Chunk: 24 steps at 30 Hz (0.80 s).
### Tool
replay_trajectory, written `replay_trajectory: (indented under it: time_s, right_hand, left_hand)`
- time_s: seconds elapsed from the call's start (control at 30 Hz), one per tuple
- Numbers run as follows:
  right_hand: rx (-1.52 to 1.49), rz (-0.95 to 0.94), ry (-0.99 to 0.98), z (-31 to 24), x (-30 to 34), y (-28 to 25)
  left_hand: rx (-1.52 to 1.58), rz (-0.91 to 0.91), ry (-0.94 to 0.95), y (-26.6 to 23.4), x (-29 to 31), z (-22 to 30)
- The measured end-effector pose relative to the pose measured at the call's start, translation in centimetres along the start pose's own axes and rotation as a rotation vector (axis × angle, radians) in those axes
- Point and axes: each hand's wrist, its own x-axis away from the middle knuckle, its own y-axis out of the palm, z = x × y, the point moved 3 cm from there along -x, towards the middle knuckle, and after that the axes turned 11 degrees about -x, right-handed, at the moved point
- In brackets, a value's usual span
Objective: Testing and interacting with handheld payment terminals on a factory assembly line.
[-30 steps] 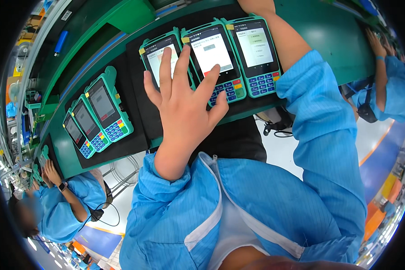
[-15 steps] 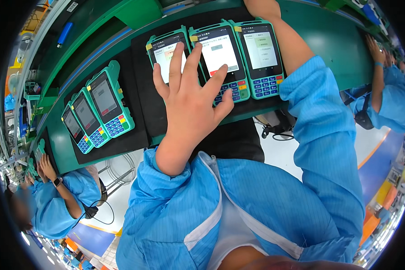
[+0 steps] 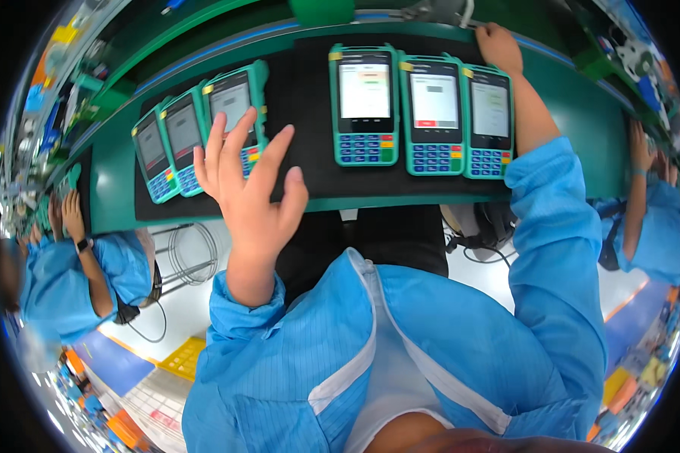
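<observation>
Three green payment terminals with lit screens lie side by side on a black mat (image 3: 310, 177): one on the left (image 3: 364, 106), one in the middle (image 3: 433, 113), one on the right (image 3: 489, 121). Further left lies a second group of three (image 3: 181, 140), their screens dimmer. My left hand (image 3: 249, 181) hovers open with fingers spread, its fingertips over the nearest terminal (image 3: 238, 106) of that left group. My right hand (image 3: 499, 45) rests at the mat's far edge, just above the right terminal. Its fingers are bent and I cannot see what they grip.
The mats lie on a curved green bench (image 3: 574, 106) with a raised green rail behind. A co-worker in a blue coat (image 3: 60, 264) works at my left and another (image 3: 650, 204) at my right. Cables hang below the bench edge.
My left hand has lifted off the screens of the right-hand group and swung left toward the other three terminals. My head has turned, so both groups sit more centrally.
</observation>
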Motion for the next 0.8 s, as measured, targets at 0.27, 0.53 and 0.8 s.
replay_trajectory:
  time_s: [0.27,0.53,0.8]
  right_hand:
    - [0.049,-0.018,-0.018,1.1,-0.6,-0.1]
    - [0.059,0.001,-0.040,3.3,-1.5,0.3]
    - [-0.014,-0.056,-0.003,3.8,-1.7,0.3]
  left_hand:
    - [-0.189,0.028,-0.221,-1.9,4.0,-7.7]
    - [-0.206,0.119,-0.388,-2.0,5.9,-12.8]
    - [-0.274,0.130,-0.487,-1.2,6.7,-16.8]
